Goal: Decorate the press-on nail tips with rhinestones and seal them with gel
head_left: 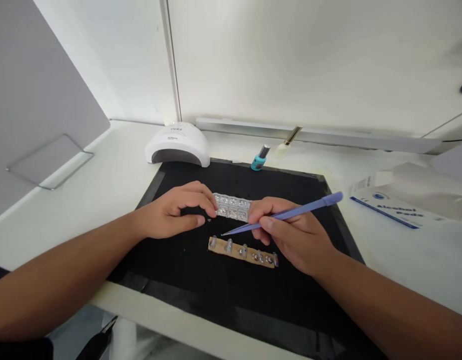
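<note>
The right hand (pixel 296 237) grips the blue tweezers (pixel 300 210) pen-fashion, their points low over the black mat (pixel 234 177), just beyond the left end of the cardboard strip (pixel 236 252). A tiny green speck (pixel 221 235) shows at the points; at this size I cannot tell whether it is pinched between them or lying on the mat. If it is pinched, a little too much squeeze could flick it away, and too little could let it drop.

The left hand (pixel 178 210) is loosely curled, thumb and fingertips apart, with nothing visible between them. Its fingertips are at the left end of the clear case (pixel 233 207), which lies on the mat with filled compartments. A knock from either hand could tip or jolt the case, and if its lids are not fast, the small pieces might scatter.

Another small bead (pixel 209 220) lies just below the left fingertips, where a careless sweep could push it aside.

The false nails (pixel 229 245) stand in a row along the strip, close under the right hand; a dropped wrist or dragging finger might smear or dislodge one. The bottle (pixel 258 161) stands farther back, so it seems a lesser risk.
</note>
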A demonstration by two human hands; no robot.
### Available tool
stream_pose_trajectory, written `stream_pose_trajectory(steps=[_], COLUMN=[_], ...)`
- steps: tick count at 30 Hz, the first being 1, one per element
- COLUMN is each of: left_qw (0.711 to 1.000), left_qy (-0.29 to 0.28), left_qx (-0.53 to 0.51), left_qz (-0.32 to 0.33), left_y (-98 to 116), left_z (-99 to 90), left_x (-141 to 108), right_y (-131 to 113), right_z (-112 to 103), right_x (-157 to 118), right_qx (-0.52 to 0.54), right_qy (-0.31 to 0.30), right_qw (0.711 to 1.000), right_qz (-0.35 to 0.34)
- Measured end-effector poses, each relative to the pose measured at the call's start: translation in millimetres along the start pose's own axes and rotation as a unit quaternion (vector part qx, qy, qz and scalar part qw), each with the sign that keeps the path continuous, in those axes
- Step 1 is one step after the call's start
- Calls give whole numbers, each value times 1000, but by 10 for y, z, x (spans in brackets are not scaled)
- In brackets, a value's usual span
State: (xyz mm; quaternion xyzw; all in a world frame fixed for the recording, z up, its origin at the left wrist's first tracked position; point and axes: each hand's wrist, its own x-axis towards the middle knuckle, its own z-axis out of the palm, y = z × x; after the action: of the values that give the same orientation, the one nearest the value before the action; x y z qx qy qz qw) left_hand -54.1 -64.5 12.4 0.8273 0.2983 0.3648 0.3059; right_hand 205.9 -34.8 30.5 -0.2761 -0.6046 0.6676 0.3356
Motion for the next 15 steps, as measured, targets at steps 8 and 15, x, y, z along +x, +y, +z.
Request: stream_pose_trajectory(steps=[8,15], left_qw=[996,994], left_qy=[-71,-106], left_qx=[-42,10], left_qz=[36,17], left_y=[33,43], left_z=[84,142], left_x=[54,63], right_y=[55,70], right_z=[-76,-59], right_x=[22,39], right_qx=[-113,-102], right_qy=[-92,-94], right_qw=[989,990], right_qz=[-30,28])
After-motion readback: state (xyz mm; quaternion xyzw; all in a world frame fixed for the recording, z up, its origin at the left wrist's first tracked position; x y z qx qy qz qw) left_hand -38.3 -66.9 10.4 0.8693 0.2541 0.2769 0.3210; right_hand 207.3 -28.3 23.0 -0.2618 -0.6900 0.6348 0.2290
